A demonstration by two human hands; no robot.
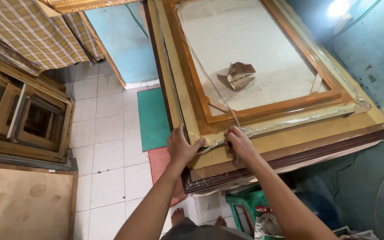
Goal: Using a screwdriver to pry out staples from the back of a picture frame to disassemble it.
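Observation:
A large wooden picture frame (267, 111) with an orange inner border lies face down on a stack of boards and darker frames (290, 155). A thin cord (210, 80) runs across its pale backing down to the near corner. My left hand (181, 146) presses on that near corner, fingers curled over the edge. My right hand (238, 143) pinches the cord's end beside the corner, where clear plastic wrap (290, 118) covers the frame's edge. A crumpled piece of brown paper (238, 75) rests on the backing.
White tiled floor (107, 146) lies at left with a green mat (153, 118) and a red mat (158, 162). Empty wooden frames (23, 115) lean at left, a board (23, 200) below them. A green plastic stool (245, 204) stands under the stack. My bare feet (177, 216) show below.

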